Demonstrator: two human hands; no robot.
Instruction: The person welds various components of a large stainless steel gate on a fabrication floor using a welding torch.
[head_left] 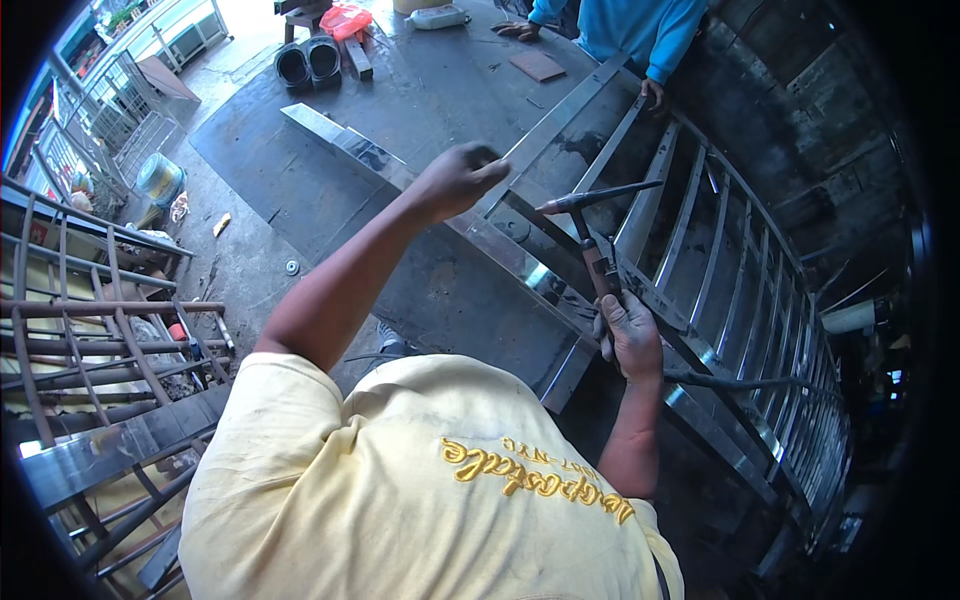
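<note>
My right hand (630, 332), dusty and grey on the fingers, is wrapped round the lower handle of a TIG welding torch (592, 255). The torch stands upright from my fist, its nozzle turned to the left and its long dark back cap to the right. Beneath it lies a shiny metal frame of square tubes (505, 248) with several long bars (685, 215) running off to the right. My left hand (460, 182) hovers over the frame's left corner with curled fingers, thumb and forefinger pinched together. Whatever it may hold is too small to make out.
A dark metal table (420, 275) carries the frame. Across it, a co-worker in a blue top rests one hand (652, 95) on the frame and another (516, 30) on the tabletop. Two black tubes (308, 63) stand at the far left. Rusty bar grilles (110, 345) flank my left side.
</note>
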